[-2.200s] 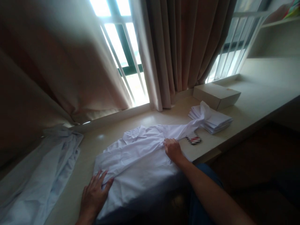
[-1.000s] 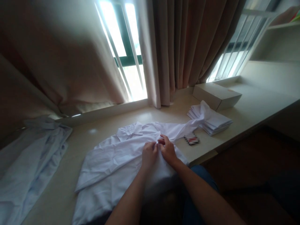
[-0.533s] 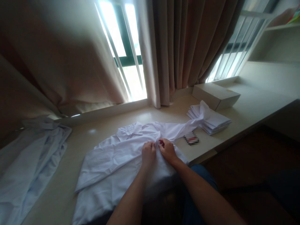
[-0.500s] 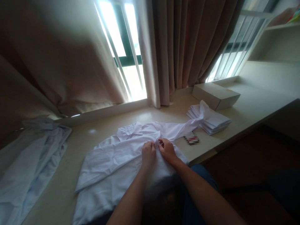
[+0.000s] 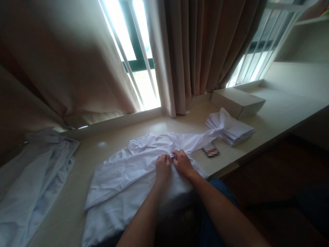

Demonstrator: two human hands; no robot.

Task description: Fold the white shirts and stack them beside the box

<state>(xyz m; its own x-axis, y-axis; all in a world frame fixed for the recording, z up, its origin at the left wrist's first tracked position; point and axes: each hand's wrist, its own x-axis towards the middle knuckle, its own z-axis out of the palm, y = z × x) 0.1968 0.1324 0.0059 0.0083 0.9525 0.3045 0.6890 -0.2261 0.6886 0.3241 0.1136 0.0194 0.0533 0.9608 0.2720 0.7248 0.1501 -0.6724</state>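
A white long-sleeved shirt [image 5: 123, 185] is spread on the table in front of me, its collar toward the window. One sleeve lies across the body, while the other stretches right onto a stack of folded white cloth [image 5: 238, 130]. My left hand [image 5: 163, 164] is closed on the fabric near the shirt's middle. Close beside it, my right hand [image 5: 182, 163] pinches the end of the sleeve that crosses the body. The fingertips of both hands almost meet, and the small fold between them is partly hidden.
More white garments [image 5: 33, 178] lie at the left of the pale table [image 5: 102, 140]. A closed white box [image 5: 238, 103] stands behind the folded stack. A small blurred-out item [image 5: 210, 150] rests right of the shirt. Curtains [image 5: 203, 51] hang by the barred window.
My right hand's fingers have drawn in tighter on the sleeve end, nearer my left hand. The shirt lies as before; the view has shifted slightly.
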